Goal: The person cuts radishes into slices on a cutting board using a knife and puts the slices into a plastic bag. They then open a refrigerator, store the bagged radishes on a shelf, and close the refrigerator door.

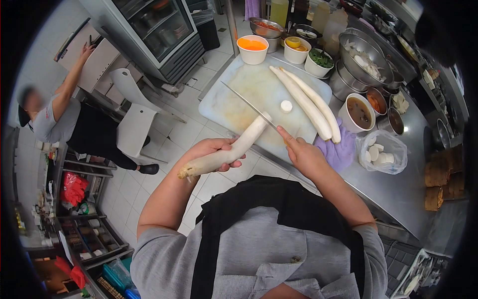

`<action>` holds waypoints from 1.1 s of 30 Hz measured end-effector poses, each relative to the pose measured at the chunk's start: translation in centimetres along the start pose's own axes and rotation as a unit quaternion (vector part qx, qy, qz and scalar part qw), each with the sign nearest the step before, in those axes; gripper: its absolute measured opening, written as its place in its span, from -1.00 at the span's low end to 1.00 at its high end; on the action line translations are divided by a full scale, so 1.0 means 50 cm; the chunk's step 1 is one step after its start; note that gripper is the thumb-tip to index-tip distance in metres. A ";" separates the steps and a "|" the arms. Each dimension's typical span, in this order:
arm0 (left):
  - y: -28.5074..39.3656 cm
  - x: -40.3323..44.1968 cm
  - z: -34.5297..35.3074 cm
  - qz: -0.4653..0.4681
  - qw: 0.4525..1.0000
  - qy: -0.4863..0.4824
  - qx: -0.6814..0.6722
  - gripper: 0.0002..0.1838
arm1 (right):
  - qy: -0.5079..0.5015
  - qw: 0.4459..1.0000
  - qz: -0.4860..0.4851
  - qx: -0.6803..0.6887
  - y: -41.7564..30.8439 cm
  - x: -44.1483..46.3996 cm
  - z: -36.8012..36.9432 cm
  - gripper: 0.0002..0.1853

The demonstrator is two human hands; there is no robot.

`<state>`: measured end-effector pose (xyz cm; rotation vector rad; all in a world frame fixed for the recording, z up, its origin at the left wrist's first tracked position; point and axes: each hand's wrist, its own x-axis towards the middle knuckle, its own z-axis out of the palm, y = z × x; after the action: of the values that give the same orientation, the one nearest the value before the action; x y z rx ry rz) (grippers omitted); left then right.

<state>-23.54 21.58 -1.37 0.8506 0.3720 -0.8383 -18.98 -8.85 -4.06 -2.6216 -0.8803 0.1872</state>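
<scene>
A long peeled white radish (234, 149) lies in my left hand (216, 152), its brown-tipped end toward me and its far end over the edge of the cutting board (226, 107). My right hand (302, 152) is closed on a knife (249, 103), index finger stretched along it. The blade crosses the radish's far end. One round white slice (286, 106) sits on the board beside the blade. Two more long white radishes (304, 102) rest side by side at the board's right. The knife handle is mostly hidden in my right hand.
Bowls of orange food (252, 50), greens (319, 60) and brown liquid (358, 112) stand behind and right of the board. A purple cloth (337, 149) and a bag of white pieces (382, 153) lie at the right. Another person (59, 109) stands at the left near a white chair (133, 129).
</scene>
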 end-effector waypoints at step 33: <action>0.027 0.069 -0.032 0.045 0.995 -0.056 0.072 -0.30 | -0.031 0.997 0.050 0.046 0.024 0.017 -0.005 -0.30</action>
<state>-20.29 21.65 -3.73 0.9423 0.1760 -0.8320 -17.58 -9.26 -4.31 -2.5865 -0.7436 0.3295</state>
